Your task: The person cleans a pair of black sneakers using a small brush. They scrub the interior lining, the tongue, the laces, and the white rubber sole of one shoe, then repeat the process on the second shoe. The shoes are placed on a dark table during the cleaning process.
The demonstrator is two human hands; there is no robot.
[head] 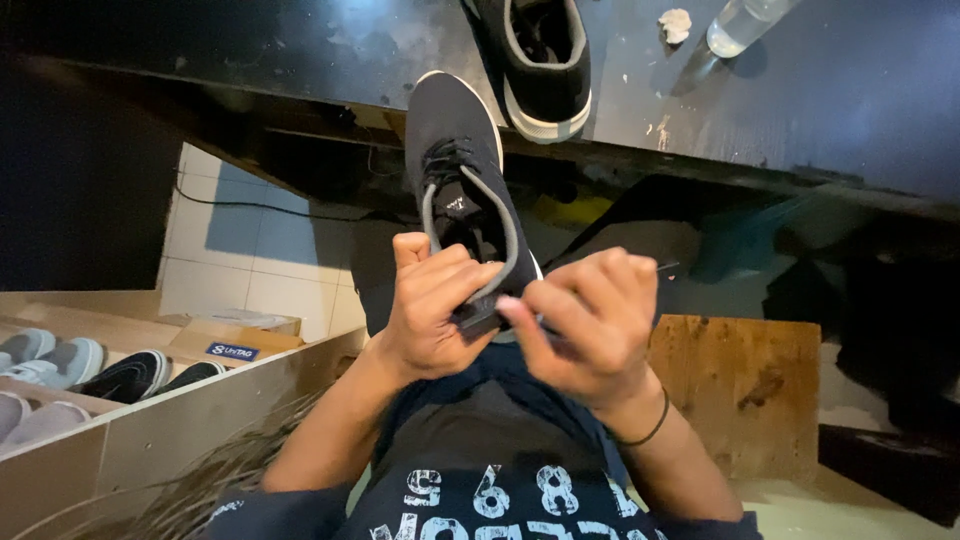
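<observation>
The dark table point(820, 90) bears a second shoe point(545, 60). Lower left, a cardboard box point(230, 340) carries a small blue-and-white label. The navy shoe point(455, 150) rests on the lap: light and soft, probably best gripped at the heel. The left hand point(430, 305) clasps its heel; the right hand point(590, 320) seems to pinch a lace end.

Blue-labelled brown cardboard box point(232, 343) (lower left, beside shelf).

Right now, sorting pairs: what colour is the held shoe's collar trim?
Grey, on the dark navy shoe; head view.
</observation>
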